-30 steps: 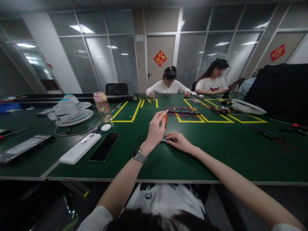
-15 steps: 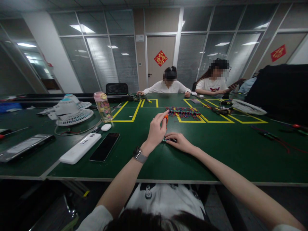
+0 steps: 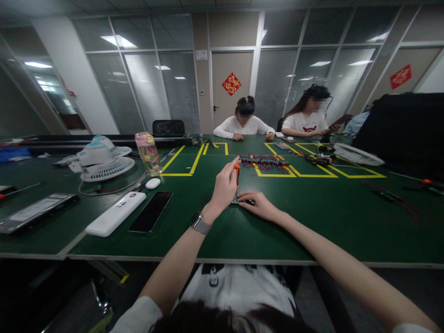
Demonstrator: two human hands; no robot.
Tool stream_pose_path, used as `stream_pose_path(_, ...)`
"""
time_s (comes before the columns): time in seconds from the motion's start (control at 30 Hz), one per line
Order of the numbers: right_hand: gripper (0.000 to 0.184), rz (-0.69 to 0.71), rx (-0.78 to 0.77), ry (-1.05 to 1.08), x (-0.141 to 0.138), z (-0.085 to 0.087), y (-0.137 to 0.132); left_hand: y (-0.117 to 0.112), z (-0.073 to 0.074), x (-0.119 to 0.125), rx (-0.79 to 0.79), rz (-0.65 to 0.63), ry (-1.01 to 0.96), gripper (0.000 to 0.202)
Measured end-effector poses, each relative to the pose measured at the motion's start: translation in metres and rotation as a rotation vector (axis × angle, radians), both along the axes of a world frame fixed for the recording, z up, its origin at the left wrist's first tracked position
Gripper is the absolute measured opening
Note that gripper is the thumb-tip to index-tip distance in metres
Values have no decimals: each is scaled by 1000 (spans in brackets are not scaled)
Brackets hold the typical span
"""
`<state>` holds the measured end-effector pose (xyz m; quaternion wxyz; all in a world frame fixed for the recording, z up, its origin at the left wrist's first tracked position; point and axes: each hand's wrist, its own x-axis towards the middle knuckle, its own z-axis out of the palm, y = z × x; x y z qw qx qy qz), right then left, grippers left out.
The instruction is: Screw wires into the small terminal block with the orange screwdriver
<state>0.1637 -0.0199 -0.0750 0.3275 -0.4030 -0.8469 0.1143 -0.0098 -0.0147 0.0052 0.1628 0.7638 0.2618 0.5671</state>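
Observation:
My left hand [image 3: 225, 184] is closed around an orange-handled screwdriver [image 3: 237, 172], its fingers pointing up along the handle. The screwdriver stands nearly upright, its thin shaft reaching down to a small green circuit board [image 3: 235, 202] on the table. Low on the tabletop, my right hand [image 3: 261, 205] has its fingertips pressed at the board's right side, where something dark shows under them. Part of the board is hidden by my hands. Just beyond lies a cluster of similar boards with red and blue wires [image 3: 265, 162].
On the left of the green table [image 3: 194, 231] are a phone [image 3: 151, 212], a white power bank [image 3: 116, 215], an earbud case [image 3: 153, 183], a drink bottle [image 3: 149, 155] and white fans [image 3: 104, 162]. Yellow tape [image 3: 277, 175] marks the surface. Two people sit opposite; wired parts [image 3: 395, 196] lie right.
My left fingers have shifted slightly on the screwdriver handle, showing more of the shaft. My right hand stays in place. The person opposite has drawn one hand inward across the table.

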Motion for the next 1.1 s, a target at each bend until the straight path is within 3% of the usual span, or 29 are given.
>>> stream_pose_path(0.1,19,4,-2,-3,0,0,0,-1,0,-1,20,3,-7,32)
stream_pose_path(0.3,18,-8,-3,10,0,0,0,-3,1,-2,65,177,-13,24)
stream_pose_path(0.5,18,-5,-1,2,0,-1,0,-3,1,0,58,-6,15,33)
stream_pose_path(0.63,18,-3,5,1,0,-2,1,-6,2,0,81,76,16,22)
stream_pose_path(0.73,17,-7,14,0,0,-2,2,-5,1,-1,83,117,14,26)
stream_pose_path(0.9,18,-7,1,-1,0,-1,1,-4,1,0,43,-154,29,36)
stream_pose_path(0.97,17,-9,-5,4,0,-1,1,-4,1,0,34,-185,37,33)
stream_pose_path(1.1,17,-9,-9,2,1,-1,2,-6,1,-1,119,0,46,22)
